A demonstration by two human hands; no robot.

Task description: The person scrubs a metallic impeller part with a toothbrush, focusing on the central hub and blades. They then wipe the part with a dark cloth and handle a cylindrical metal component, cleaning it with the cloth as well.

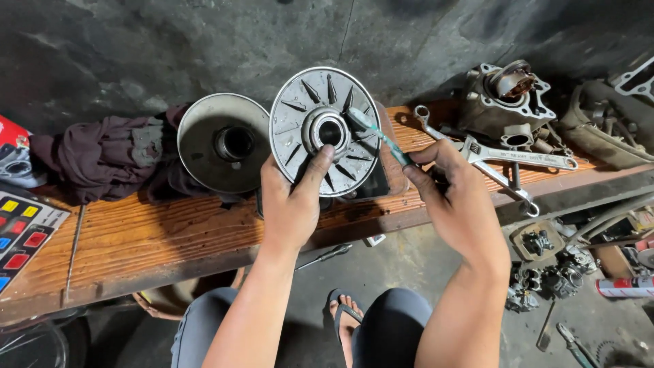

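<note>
My left hand point(291, 197) holds up a round grey metal pulley disc point(325, 129) with radial fins and a central hub, thumb pressed near the hub. My right hand point(453, 194) grips a green-handled toothbrush point(381, 136) whose bristle end touches the disc's face just right of the hub. A second, smooth dished pulley half point(223, 142) leans on the wooden bench point(163, 232) just left of the finned disc.
A dark crumpled rag point(102, 157) lies at the bench's left. An adjustable wrench point(518, 158), a ring spanner and an engine cylinder point(507, 102) sit at the right. Engine parts, a spray can point(625, 286) and tools litter the floor. My sandalled foot point(344, 317) shows below.
</note>
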